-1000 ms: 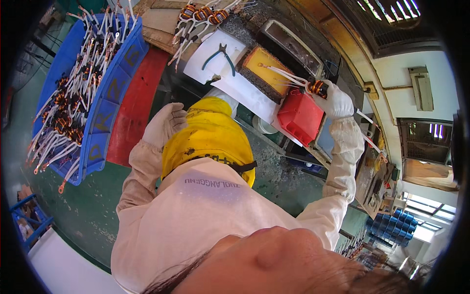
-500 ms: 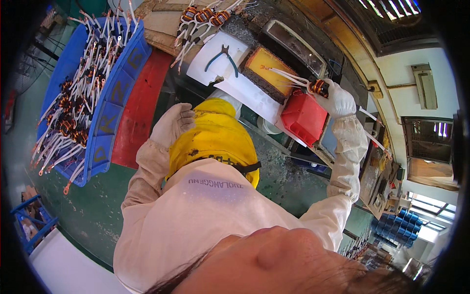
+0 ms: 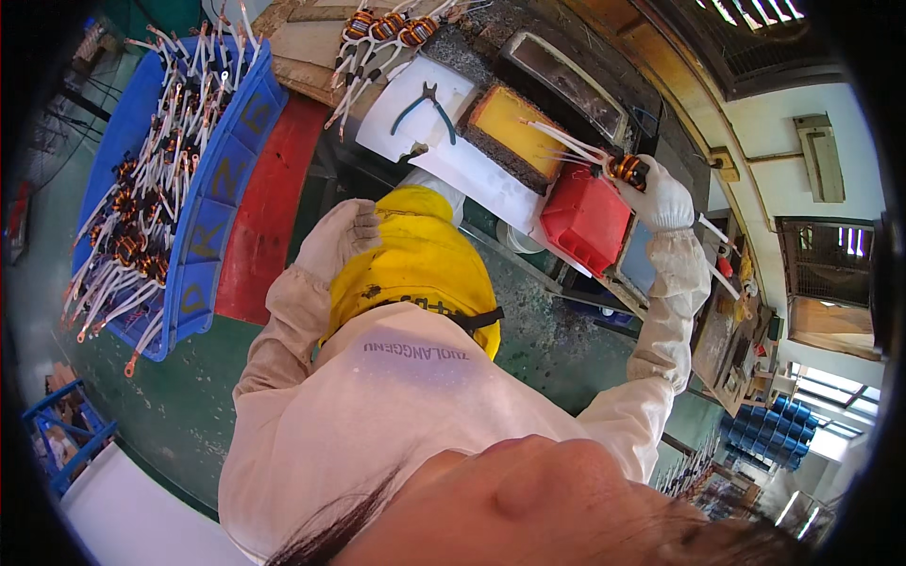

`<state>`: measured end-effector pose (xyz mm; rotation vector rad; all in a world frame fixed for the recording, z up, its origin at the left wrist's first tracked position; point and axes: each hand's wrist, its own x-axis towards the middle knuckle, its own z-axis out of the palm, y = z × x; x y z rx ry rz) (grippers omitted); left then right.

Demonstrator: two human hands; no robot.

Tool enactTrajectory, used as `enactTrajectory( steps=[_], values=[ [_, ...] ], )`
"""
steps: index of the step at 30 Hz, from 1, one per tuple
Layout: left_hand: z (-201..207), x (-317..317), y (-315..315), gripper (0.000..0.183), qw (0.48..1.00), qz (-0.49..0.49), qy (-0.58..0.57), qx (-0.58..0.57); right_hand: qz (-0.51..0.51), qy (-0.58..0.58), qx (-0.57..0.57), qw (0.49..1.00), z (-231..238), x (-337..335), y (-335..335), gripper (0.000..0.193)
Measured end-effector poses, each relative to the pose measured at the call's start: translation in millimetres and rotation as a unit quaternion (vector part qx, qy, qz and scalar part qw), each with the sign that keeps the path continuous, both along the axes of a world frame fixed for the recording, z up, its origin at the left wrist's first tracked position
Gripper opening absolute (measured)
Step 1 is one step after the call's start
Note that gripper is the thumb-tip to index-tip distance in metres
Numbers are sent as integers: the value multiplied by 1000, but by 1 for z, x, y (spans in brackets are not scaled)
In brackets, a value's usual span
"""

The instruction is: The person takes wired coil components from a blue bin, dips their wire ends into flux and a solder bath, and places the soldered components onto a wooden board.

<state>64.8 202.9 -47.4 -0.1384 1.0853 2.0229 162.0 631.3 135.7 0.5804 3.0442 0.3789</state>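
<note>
My right hand (image 3: 663, 200), in a white glove, grips a coil (image 3: 627, 171) wound with copper wire on a black ring. Its white leads (image 3: 566, 140) reach left over a rectangular pan (image 3: 510, 173) with a yellow surface and a dark crusted rim. Whether the lead tips touch that surface, I cannot tell. Just below the coil stands a red plastic bin (image 3: 587, 222). My left hand (image 3: 345, 236), also gloved, lies with fingers extended on yellow cloth (image 3: 425, 259) over my lap.
Pliers (image 3: 427, 111) lie on white paper (image 3: 382, 127) left of the pan. Several coils (image 3: 385, 28) rest at the back. At left, a blue crate (image 3: 212, 212) holds many leaded coils beside a red panel (image 3: 274, 198). A dark metal trough (image 3: 564, 80) sits behind the pan.
My right hand and the coil have shifted slightly right, drawing the lead tips a little rightward over the pan. My left hand stays on the yellow cloth.
</note>
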Motion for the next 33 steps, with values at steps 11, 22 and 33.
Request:
enactTrajectory(
  steps=[11, 22, 33],
  values=[
    [1, 12, 24, 29, 999, -26, -39, -13, -139, 176, -173, 959, -71, 3, 65, 57],
    [-8, 9, 56, 34, 992, -109, -58, -30, -151, 193, -187, 951, -98, -8, 74, 56],
    [-82, 12, 115, 47, 954, -240, -148, 102, -190, 136, -116, 966, -112, -17, 79, 51]
  ],
)
